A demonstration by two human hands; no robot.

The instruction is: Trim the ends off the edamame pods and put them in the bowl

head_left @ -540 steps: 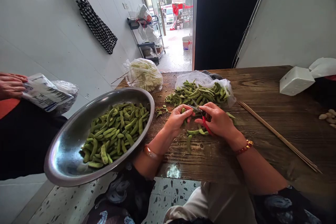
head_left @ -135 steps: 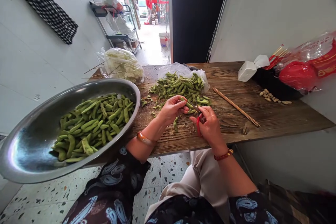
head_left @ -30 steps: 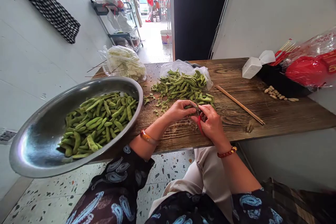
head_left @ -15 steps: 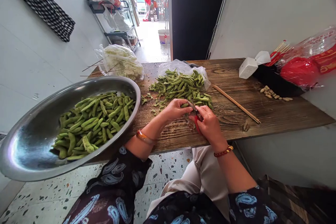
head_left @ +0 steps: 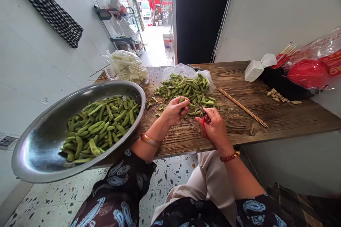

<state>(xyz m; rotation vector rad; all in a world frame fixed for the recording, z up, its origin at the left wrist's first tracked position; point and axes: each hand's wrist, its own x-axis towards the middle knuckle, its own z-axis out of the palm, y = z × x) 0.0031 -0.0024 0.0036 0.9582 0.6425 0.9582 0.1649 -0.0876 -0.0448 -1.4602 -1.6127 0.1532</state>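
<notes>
My left hand point(head_left: 176, 110) is closed, pinching a green soybean pod point(head_left: 181, 100) between thumb and fingers. In my right hand point(head_left: 214, 126) is a pair of scissors point(head_left: 204, 122) with red handles, the blades pointing up and to the left. A small gap lies between the blades and my left hand. Just beyond both hands, a pile of soybean pods point(head_left: 183, 86) spills from a clear plastic bag point(head_left: 179, 70) onto the wooden table point(head_left: 234, 113). To the left, a large metal basin point(head_left: 42, 142) holds many more pods point(head_left: 98, 124).
A bag of pale leafy vegetable point(head_left: 128, 65) stands behind the basin. Bamboo skewers point(head_left: 242, 108) lie right of the pile. At the far right are a white tissue pack point(head_left: 253, 70), peanuts point(head_left: 278, 95) and a red plastic package point(head_left: 307, 72). Small trimmings point(head_left: 151, 102) litter the table.
My hands have moved apart. The left hand with its pod has drawn away from the scissors, which have shifted slightly right and down. The camera view has shifted a little.
</notes>
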